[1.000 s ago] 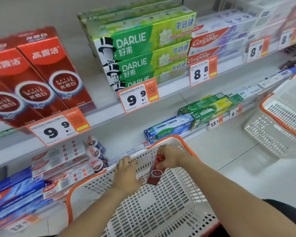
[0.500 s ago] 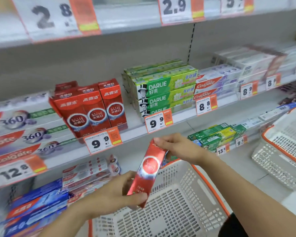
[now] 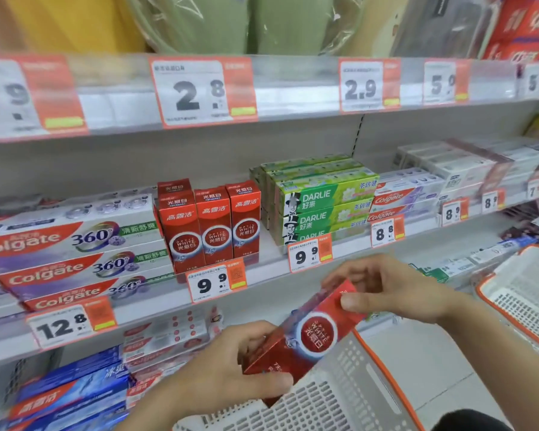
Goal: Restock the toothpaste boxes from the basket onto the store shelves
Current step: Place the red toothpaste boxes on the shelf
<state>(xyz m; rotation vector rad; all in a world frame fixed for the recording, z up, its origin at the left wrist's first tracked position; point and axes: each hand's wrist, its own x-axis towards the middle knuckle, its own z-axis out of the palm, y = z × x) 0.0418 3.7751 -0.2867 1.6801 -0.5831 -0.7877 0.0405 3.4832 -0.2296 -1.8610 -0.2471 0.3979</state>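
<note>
Both hands on one red cardboard toothpaste box (image 3: 305, 334), held tilted above the white perforated plastic basket with orange rim (image 3: 339, 396), in front of the shelf edge. Left hand (image 3: 231, 365) wraps the box's lower end, thumb across the front face. Right hand (image 3: 392, 287) pinches the upper end, thumb on front, fingers behind. Matching upright red boxes (image 3: 212, 225) stand on the middle shelf (image 3: 156, 306) behind the 9.9 price tag (image 3: 215, 283), between Colgate 360 cartons (image 3: 66, 256) and green Darlie cartons (image 3: 321, 206).

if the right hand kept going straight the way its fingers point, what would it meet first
The right hand points left, gripping the red box. Past that, likely the shelf edge near the 9.9 price tag, though depth is unclear.
</note>
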